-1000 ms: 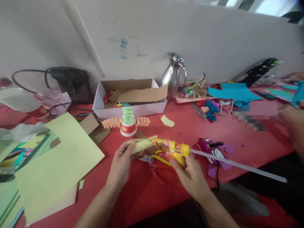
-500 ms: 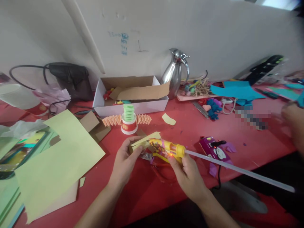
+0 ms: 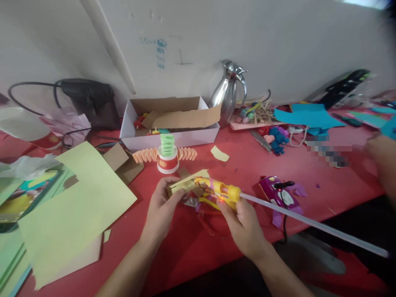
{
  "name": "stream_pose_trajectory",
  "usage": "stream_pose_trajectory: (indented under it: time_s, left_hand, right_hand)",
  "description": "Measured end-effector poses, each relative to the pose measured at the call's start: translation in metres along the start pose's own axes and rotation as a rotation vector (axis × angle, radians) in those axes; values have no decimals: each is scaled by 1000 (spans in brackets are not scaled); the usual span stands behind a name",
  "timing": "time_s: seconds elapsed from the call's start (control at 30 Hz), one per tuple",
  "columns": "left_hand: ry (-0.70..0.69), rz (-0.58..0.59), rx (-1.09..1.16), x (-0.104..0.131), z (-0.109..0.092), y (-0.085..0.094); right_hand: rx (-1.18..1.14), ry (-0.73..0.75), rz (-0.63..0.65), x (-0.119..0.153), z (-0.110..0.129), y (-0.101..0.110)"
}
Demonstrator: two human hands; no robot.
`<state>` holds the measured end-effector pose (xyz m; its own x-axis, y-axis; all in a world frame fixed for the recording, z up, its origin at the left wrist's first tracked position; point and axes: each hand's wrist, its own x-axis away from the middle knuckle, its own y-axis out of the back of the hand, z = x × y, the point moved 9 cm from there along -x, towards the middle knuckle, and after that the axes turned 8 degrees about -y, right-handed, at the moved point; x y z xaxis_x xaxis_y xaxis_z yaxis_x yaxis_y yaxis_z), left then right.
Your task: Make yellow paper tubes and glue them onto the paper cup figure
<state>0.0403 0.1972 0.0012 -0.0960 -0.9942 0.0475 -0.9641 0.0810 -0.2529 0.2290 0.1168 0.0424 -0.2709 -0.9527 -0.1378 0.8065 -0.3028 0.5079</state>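
Observation:
My left hand [image 3: 162, 208] is closed on a small folded piece of pale yellow paper [image 3: 187, 183], pinched between thumb and fingers. In my right hand [image 3: 244, 225] is a yellow glue gun [image 3: 219, 189], its orange light lit and a long clear glue stick [image 3: 312, 222] jutting from its back. The nozzle points left and meets or nearly meets the paper; I cannot tell which. Beneath the glue gun lie scissors [image 3: 213, 220] with red handles, partly hidden. Just beyond stands a red and white paper cup [image 3: 168, 164] with orange and green pleated paper strips on it.
Large yellow paper sheets [image 3: 77, 214] cover the left side. Behind the cup is a white cardboard box [image 3: 173, 138], with a steel jug [image 3: 224, 93] beside it. A purple device [image 3: 280, 194] with a cord lies right. Another person's hand [image 3: 380, 154] is at the far right.
Hands, paper and glue gun keep nearly the same place. The paper has tilted slightly, and the view has shifted a little.

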Motion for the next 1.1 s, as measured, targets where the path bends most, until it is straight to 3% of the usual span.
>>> stream_pose_trajectory:
  time_s: [0.2,0.4,0.57,0.77,0.93,1.1]
  left_hand:
    - [28,-3,26,0,3,1]
    - [27,-14,52,0,2,2]
    - [42,2,70,0,1,0]
    - [44,-7,59,-1,3,1]
    - [36,-7,65,-2,2,3]
    - [15,-30,96,-3,-1,4]
  right_hand:
    - [-49,-30,28,2,0,-5]
    - [-69,-106,-25,1,-10,-4]
    - [-93,-80,12,1,-8,-11]
    - [-94,-129,-66,1,-16,-2]
    - [-102,-72,-33,3,-7,-9]
    - [-90,-156,-111,-5,-22,5]
